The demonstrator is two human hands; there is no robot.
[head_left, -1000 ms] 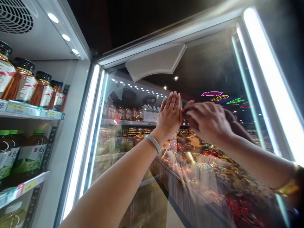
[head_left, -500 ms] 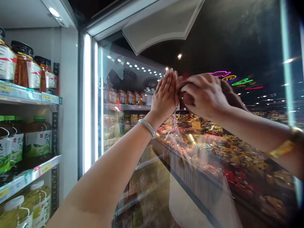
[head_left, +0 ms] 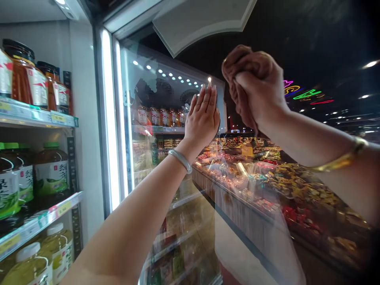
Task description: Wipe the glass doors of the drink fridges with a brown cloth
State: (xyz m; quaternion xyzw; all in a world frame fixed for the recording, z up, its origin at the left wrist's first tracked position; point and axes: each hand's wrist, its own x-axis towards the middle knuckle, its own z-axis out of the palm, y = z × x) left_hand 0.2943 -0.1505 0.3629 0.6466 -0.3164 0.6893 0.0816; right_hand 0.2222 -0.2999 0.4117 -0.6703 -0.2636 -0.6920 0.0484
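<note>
My left hand (head_left: pixel 202 114) lies flat against the glass door (head_left: pixel 178 174), its fingers stretched upward and close together. A pale bangle (head_left: pixel 180 161) circles that wrist. Up and to the right, my right hand (head_left: pixel 264 89) is closed around a bunched brown cloth (head_left: pixel 240 75). Part of the cloth hangs below the fist, and whether it touches the glass I cannot tell. A gold bangle (head_left: pixel 341 160) sits on my right forearm. The glass mirrors shelves, bottles and a pale garment.
Shelves on the left hold amber bottles with black caps (head_left: pixel 35 87), green-capped bottles (head_left: pixel 52 170) and white-capped bottles (head_left: pixel 61 249). A lit door frame (head_left: pixel 110 118) stands beside them. Through or on the glass shows a long display of colourful packages (head_left: pixel 297 186). A white panel (head_left: pixel 202 25) hangs above.
My right hand has moved up, away from beside my left hand, and the cloth in it now shows clearly. My left hand stays on the glass. The view has shifted slightly.
</note>
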